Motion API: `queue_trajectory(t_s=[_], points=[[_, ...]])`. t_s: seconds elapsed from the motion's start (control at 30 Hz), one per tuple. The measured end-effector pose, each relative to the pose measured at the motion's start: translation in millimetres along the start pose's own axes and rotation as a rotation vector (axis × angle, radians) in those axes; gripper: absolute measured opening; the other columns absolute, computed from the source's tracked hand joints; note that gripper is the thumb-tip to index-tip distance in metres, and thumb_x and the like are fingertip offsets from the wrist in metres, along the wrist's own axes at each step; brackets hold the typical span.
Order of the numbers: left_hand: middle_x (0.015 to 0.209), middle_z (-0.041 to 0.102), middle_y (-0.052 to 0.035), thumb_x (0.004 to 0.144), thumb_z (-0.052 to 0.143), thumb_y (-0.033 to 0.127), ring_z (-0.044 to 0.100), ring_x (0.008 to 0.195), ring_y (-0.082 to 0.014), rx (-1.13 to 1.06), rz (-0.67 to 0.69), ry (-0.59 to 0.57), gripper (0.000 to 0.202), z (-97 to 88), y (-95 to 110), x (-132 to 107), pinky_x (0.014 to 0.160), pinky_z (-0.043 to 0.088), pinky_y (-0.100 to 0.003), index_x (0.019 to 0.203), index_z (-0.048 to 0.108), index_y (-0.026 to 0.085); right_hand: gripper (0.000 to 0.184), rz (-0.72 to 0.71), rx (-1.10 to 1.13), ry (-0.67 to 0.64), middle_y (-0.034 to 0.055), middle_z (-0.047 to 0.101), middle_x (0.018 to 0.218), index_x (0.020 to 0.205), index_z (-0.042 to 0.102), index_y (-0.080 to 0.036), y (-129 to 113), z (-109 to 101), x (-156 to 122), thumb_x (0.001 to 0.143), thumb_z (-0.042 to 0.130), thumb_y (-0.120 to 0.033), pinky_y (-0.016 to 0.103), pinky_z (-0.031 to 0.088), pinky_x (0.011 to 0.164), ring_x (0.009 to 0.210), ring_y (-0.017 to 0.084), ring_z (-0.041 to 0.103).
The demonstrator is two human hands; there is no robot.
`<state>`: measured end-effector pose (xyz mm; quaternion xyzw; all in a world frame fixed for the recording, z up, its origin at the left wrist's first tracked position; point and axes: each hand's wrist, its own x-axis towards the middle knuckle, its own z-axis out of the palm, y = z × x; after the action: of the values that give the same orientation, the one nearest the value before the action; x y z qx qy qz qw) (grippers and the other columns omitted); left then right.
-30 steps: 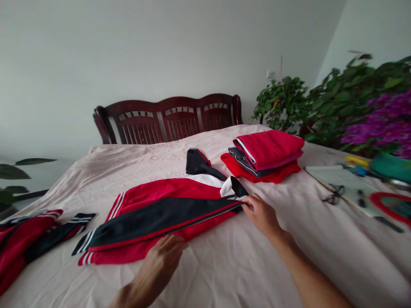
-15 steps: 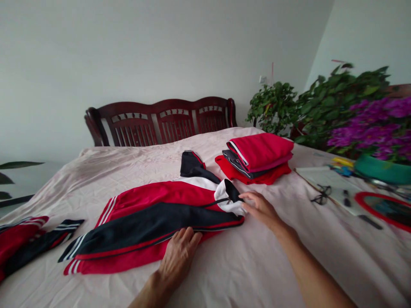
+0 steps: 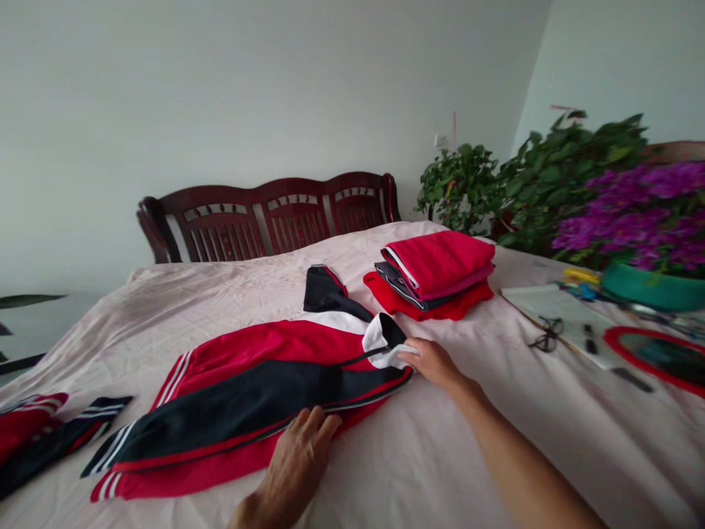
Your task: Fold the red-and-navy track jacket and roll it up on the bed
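On my remote view, my right hand (image 3: 432, 358) pinches the collar (image 3: 374, 336) of the track jacket (image 3: 236, 400), spread left of this grip. My left hand (image 3: 302, 450) touches its near edge; gripping, I cannot tell. Straightening, I judge; next needs gentle, steady pulling.

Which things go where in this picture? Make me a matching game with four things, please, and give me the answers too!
Things:
1. left hand
2. right hand
3. purple flowers
4. folded clothes

Places:
A. at the white collar
B. piled up on the pale sheet
C. by the striped edge of the dark sleeve
D. above a teal pot

Right pairs:
1-C, 2-A, 3-D, 4-B
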<state>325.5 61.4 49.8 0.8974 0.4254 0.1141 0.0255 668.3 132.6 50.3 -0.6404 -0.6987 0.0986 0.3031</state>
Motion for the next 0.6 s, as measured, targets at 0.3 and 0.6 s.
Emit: queue_trajectory(t_s=[0.3,0.6], points=[[0.099,0.072,-0.0001,0.100,0.041,0.036,0.067,0.091,-0.0158,-0.190,-0.221,0.111,0.028,-58.7,-42.0,17.2,0.080,0.047,-0.025,0.099,0.068,0.027,0.018,-0.287,0.118,0.256,0.0036,0.066,0.081,0.084,0.068,-0.022,-28.6,-8.7,-12.1,0.091,0.056,-0.035,0.029,0.046,0.076,0.079,0.018,0.061],[0.119,0.068,-0.0089,0.092,0.055,0.040,0.059,0.115,-0.0299,0.176,-0.386,0.049,0.035,-39.7,-114.7,66.7,0.097,0.042,-0.043,0.121,0.064,0.025,0.015,-0.314,-0.013,-0.119,0.0016,0.070,0.089,0.089,0.072,-0.024,-60.0,-0.9,-24.1,0.087,0.066,-0.037,0.029,0.045,0.078,0.087,0.018,0.063]])
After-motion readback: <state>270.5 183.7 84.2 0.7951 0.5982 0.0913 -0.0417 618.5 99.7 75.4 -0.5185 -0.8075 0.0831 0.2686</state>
